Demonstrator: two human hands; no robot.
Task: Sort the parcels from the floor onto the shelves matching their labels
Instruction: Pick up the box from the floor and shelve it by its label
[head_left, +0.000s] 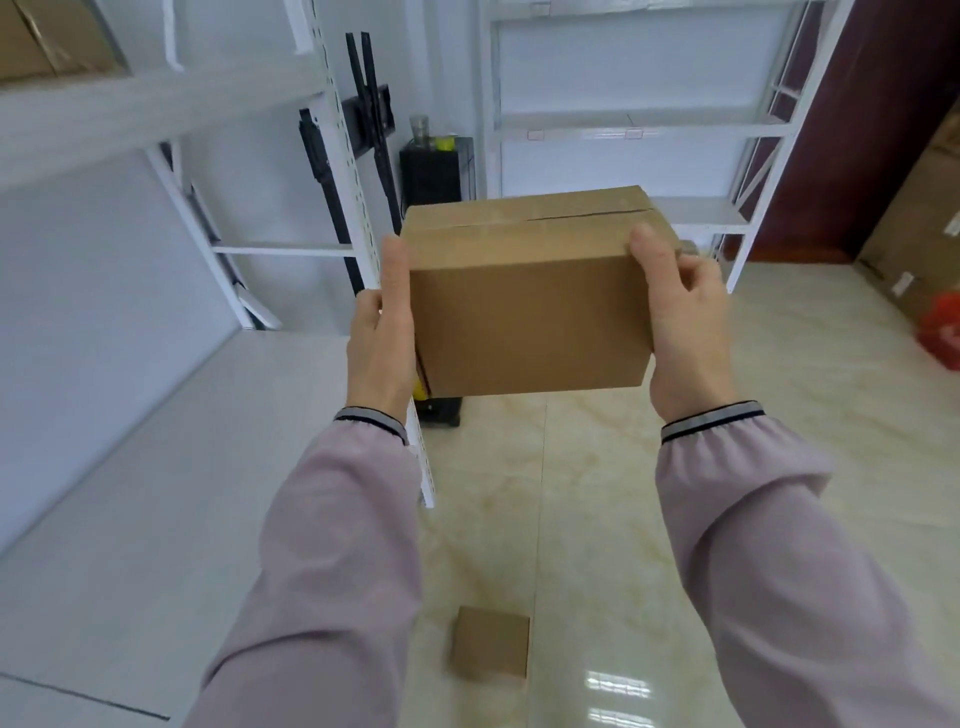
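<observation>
I hold a brown cardboard parcel (530, 306) up at chest height in the middle of the view. My left hand (379, 338) clasps its left end, thumb on the top edge. My right hand (685, 332) grips its right end the same way. No label shows on the faces turned to me. A smaller flat cardboard parcel (491, 649) lies on the tiled floor below, between my arms. A white metal shelf rack (156, 98) runs along the left, close to me. A second white rack (639, 124) stands ahead by the wall.
A cardboard box (47, 41) sits on the left rack's top shelf. Black stands (374, 135) and a black cabinet (436, 166) fill the gap between racks. Large cartons (919, 234) and a red object (943, 332) sit at the right.
</observation>
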